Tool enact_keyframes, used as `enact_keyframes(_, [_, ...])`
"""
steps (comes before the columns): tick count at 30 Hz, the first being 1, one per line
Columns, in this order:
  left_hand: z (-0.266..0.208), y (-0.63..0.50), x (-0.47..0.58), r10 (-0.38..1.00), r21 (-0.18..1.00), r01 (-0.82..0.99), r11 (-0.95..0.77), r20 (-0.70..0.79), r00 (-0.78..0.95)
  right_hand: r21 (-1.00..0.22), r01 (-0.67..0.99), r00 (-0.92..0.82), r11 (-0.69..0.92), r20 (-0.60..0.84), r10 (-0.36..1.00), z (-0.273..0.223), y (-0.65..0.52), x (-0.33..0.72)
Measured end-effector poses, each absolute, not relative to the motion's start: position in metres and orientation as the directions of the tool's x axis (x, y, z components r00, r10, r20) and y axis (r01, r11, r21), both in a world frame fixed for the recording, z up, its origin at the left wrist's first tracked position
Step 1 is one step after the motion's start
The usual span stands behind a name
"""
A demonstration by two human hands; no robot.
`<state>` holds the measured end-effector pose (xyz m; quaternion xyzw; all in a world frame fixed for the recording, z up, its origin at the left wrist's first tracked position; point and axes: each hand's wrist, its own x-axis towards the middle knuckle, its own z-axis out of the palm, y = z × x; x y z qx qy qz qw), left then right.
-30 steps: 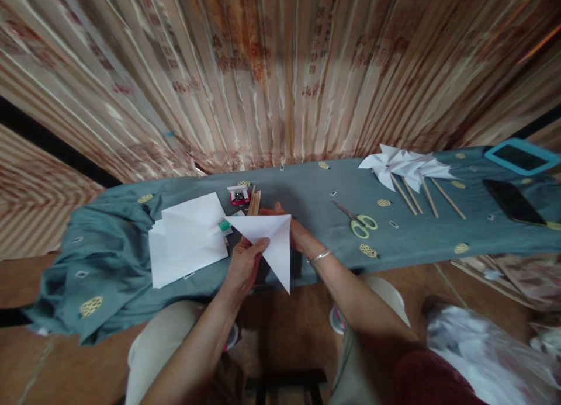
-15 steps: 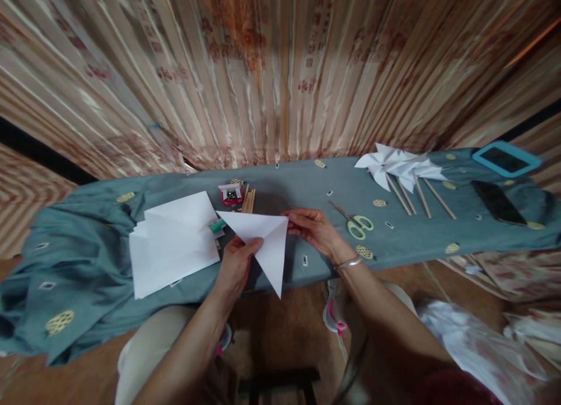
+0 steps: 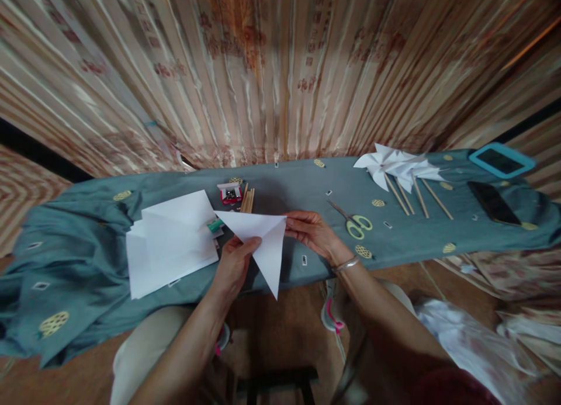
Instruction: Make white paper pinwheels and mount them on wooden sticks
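Note:
A sheet of white paper folded into a triangle [image 3: 265, 228] is held above the table's front edge. My left hand [image 3: 235, 263] grips its lower left side, thumb on top and fingers hidden beneath. At the upper right corner, the fingers of my right hand [image 3: 312, 234] pinch the paper. Left of it lies a stack of white paper sheets [image 3: 173, 241], with a small green item [image 3: 215, 225] at its right edge. Just beyond the triangle are several wooden sticks [image 3: 248, 199] and a small red-and-white box [image 3: 230, 193] holding small dark pieces.
Scissors with green handles [image 3: 357, 225] lie right of my right hand. Several white paper pinwheels [image 3: 397, 164] on sticks rest further right, near a black phone [image 3: 493, 203] and a blue-framed tablet [image 3: 502, 160]. A grey-green cloth [image 3: 289, 186] covers the table; a curtain [image 3: 280, 72] hangs behind.
The whole view has shifted slightly. Both hands keep hold of the folded paper in nearly the same position.

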<state>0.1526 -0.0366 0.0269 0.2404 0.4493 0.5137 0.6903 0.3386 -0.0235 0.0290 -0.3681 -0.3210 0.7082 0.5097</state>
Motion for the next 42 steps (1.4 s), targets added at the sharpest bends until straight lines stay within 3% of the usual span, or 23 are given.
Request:
enact_keyframes(30, [0.036, -0.039, 0.149, 0.913, 0.768, -0.501, 0.4, -0.381, 0.144, -0.809, -0.511, -0.262, -0.29, -0.175, 0.949, 0.03, -0.026, 0.341])
enact_keyframes(42, [0.039, -0.041, 0.151, 0.891, 0.765, -0.481, 0.428, -0.447, 0.082, -0.796, -0.503, -0.301, -0.338, -0.206, 0.931, 0.034, -0.028, 0.34])
